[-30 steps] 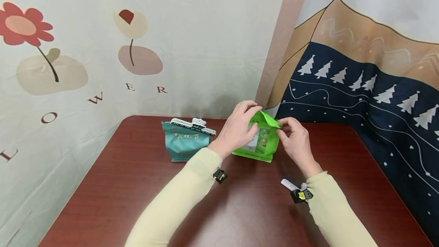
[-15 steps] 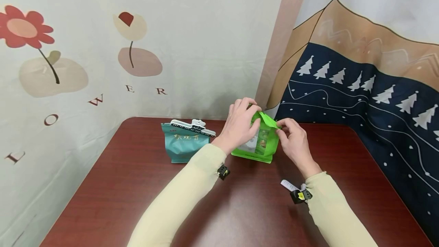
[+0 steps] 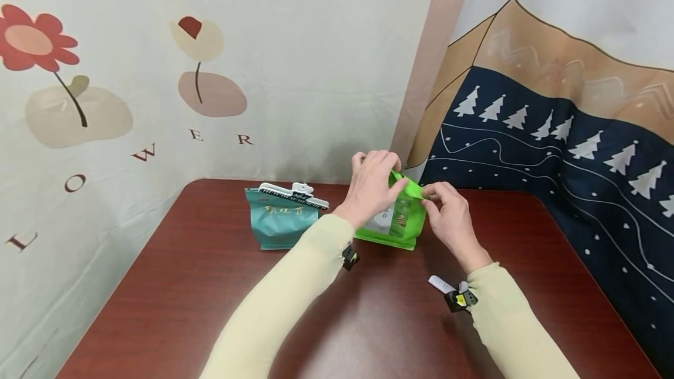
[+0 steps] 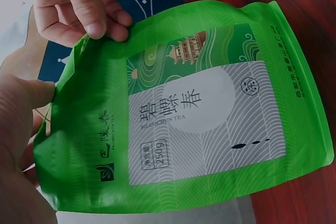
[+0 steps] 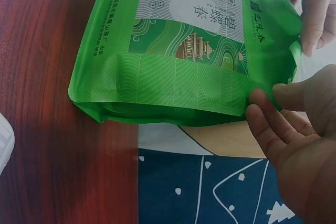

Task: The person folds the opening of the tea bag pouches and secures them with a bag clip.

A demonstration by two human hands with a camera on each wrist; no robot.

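A bright green tea bag [image 3: 397, 221] stands upright on the table in the head view, its top mouth bent and slightly parted. My left hand [image 3: 371, 183] grips the top left part, thumb near the mouth and fingers behind the bag. At the upper right corner, my right hand [image 3: 450, 215] pinches the rim between thumb and fingers. The left wrist view shows the bag's printed front [image 4: 205, 108] with a grey label. In the right wrist view, the right fingertips [image 5: 257, 111] lie against the bag's side near its mouth.
Left of the green bag stands a teal bag [image 3: 281, 227] with a white and black sealing clip [image 3: 295, 195] across its top. A white clip-like strip [image 3: 439, 284] lies by the right wrist, partly hidden. Printed cloth [image 3: 316, 75] hangs behind the brown table [image 3: 174, 285].
My left wrist has shifted slightly right and upward, and its thumb has come further over the bag's mouth. My right hand stays at the corner, nearly still.
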